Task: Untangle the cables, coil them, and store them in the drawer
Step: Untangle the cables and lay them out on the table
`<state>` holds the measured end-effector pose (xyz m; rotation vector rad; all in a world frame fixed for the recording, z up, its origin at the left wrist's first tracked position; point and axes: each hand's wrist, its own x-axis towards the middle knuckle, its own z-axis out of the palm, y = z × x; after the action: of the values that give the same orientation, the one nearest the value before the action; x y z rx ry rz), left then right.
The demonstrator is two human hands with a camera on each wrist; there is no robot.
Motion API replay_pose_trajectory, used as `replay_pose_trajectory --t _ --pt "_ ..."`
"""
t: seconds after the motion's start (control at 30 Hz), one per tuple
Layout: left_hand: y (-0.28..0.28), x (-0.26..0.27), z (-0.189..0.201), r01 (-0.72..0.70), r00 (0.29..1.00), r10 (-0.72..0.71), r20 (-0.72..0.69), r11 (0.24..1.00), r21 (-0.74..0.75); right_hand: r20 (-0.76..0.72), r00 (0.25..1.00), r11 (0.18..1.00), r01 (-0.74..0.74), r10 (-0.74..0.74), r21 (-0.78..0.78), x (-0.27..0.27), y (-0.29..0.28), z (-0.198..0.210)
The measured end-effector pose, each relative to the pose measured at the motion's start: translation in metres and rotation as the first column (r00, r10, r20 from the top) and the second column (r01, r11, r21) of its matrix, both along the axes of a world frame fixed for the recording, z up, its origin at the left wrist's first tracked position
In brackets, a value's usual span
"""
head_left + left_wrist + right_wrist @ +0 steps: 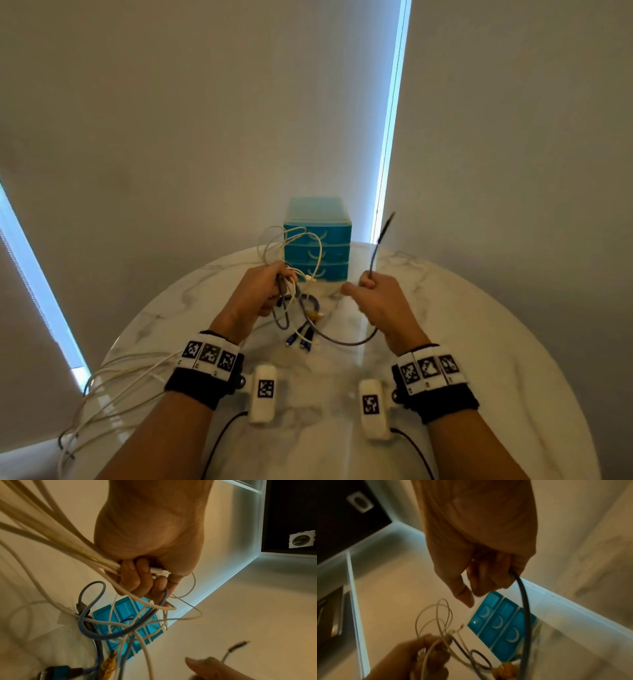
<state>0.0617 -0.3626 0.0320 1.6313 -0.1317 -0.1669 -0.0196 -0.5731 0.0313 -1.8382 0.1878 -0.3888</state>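
Several cables in play, all bunched in a tangle point(294, 308) held above the marble surface point(479, 342). Left hand point(255, 291) has its grip closed round the knot: white leads point(56, 545) fan out past the wrist and trail off the near left edge of the surface, while blue and grey loops hang below the fingers point(137, 577). Holding the knot still, I judge, so one strand can be drawn free of it.

Right hand point(380, 301) grips a single dark grey cable point(375, 250), fist closed on it. Its free end sticks up past the knuckles, plug end blurred; the rest sags in a curve back toward the tangle. Hands are apart, cable slack between them (no strain showing yet).

Blue plugs point(301, 341) and a yellow connector point(109, 661) dangle low, near or on the surface; cannot tell which.

Teal drawer unit point(318, 240) stands at the far edge, three drawers, all shut. Placed straight ahead, within reach for stowing.

Judgement: untangling stage, nothing coiled, nothing stored. Risk is that pulling the grey lead tightens the knot rather than freeing it
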Motion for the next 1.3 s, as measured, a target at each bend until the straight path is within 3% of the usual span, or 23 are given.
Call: replay_pose_trajectory --t 0.07,0.2,0.37,0.57,0.7,0.77,0.83,0.97,1.03,1.17,1.3 --pt "0.001 -0.001 0.0 0.045 0.999 -0.045 -0.006 0.999 -0.019 -0.033 0.993 0.992 -0.112 0.11 -0.059 0.004 0.013 -0.009" --pt "0.001 -0.003 -0.001 0.128 0.991 -0.13 -0.026 0.989 -0.075 -0.035 0.96 0.961 -0.277 0.277 0.012 0.012 0.028 -0.02" --pt "0.0 -0.006 -0.002 0.238 0.966 -0.253 -0.057 0.952 -0.194 -0.017 0.958 0.955 -0.282 0.285 0.093 0.017 0.032 -0.03" --pt "0.0 -0.006 -0.001 0.291 0.948 -0.316 -0.022 0.896 -0.335 -0.149 0.905 0.911 -0.374 0.399 0.171 0.012 0.035 -0.032" --pt "0.002 -0.006 0.0 0.286 0.949 -0.315 -0.006 0.868 -0.406 -0.151 0.836 0.843 -0.491 0.527 0.221 0.009 0.041 -0.03" --pt "0.002 -0.005 -0.002 0.279 0.951 -0.308 -0.005 0.869 -0.409 -0.098 0.797 0.769 -0.53 0.595 0.356 0.009 0.042 -0.031" --pt "0.002 -0.002 -0.005 0.264 0.955 -0.296 -0.015 0.873 -0.41 -0.05 0.801 0.718 -0.505 0.596 0.479 0.011 0.041 -0.033" --pt "0.006 0.005 -0.005 0.229 0.964 -0.264 -0.026 0.879 -0.418 0.021 0.859 0.698 -0.431 0.512 0.572 0.013 0.036 -0.028" --pt "0.007 0.006 -0.006 0.235 0.962 -0.271 -0.031 0.88 -0.413 0.053 0.883 0.739 -0.422 0.466 0.525 0.015 0.033 -0.03" --pt "0.002 0.003 -0.009 0.244 0.963 -0.268 -0.024 0.908 -0.339 0.053 0.961 0.94 -0.278 0.273 0.199 0.019 0.04 -0.035" --pt "0.002 0.007 -0.009 0.227 0.966 -0.256 -0.038 0.909 -0.35 0.16 0.986 0.983 -0.078 0.052 0.165 0.022 0.044 -0.035"
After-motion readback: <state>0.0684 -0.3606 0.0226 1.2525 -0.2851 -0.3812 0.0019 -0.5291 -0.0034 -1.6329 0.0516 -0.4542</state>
